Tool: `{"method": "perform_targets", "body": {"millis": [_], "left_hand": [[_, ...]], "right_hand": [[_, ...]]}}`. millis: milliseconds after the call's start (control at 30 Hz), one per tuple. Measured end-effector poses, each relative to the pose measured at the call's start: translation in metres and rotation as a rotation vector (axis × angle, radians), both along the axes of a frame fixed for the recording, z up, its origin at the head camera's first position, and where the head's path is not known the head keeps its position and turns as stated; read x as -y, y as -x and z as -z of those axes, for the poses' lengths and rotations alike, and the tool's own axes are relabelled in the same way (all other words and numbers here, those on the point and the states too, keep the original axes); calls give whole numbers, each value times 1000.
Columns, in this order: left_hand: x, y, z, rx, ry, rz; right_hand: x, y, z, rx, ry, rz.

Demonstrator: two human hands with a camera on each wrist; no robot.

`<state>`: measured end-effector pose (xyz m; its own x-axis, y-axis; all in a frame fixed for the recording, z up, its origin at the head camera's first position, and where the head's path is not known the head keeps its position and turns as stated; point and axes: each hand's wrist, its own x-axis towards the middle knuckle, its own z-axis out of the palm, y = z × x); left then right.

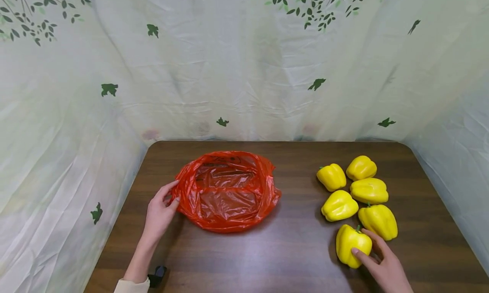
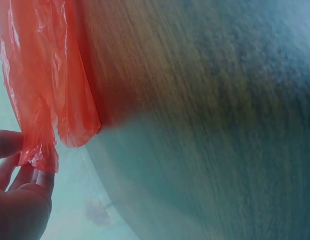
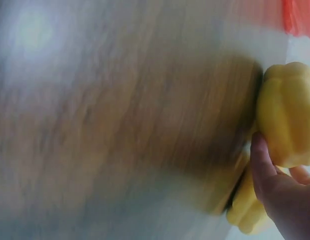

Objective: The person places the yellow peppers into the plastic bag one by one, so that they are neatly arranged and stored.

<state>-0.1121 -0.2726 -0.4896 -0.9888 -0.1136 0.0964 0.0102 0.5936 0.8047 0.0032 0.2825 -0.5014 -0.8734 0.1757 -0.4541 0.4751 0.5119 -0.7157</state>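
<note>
A red plastic bag (image 1: 229,208) lies on the table with its mouth spread wide, and its inside shows no contents. At its left rim my left hand (image 1: 159,210) pinches the film; the left wrist view shows the thumb on one side of the bag (image 2: 39,110) and the fingers on the other. My right hand (image 1: 386,263) grips a yellow bell pepper (image 1: 349,244) between thumb and fingers, at the near end of a group. In the right wrist view this bell pepper (image 3: 287,115) hides part of the fingers.
Several more yellow bell peppers lie close together on the right, among them one bell pepper (image 1: 340,206) nearest the bag and another (image 1: 378,221) beside my right hand. Behind the brown wooden table (image 1: 290,250) hangs a leaf-printed curtain (image 1: 244,72). A small black object (image 1: 157,276) shows by the left wrist.
</note>
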Motion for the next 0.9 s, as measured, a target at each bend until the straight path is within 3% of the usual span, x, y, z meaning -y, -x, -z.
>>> {"method": "perform_targets", "body": {"millis": [267,500,900], "left_hand": [[1,-1,1,10,-12,5],[0,-3,0,23,-29,11],[0,-3,0,23,-8,8]], "right_hand": [[12,0,-2,-63,16,-15],[26,10,-12,-20,69,-42],[59,24,-21,-231,167,-136]]}}
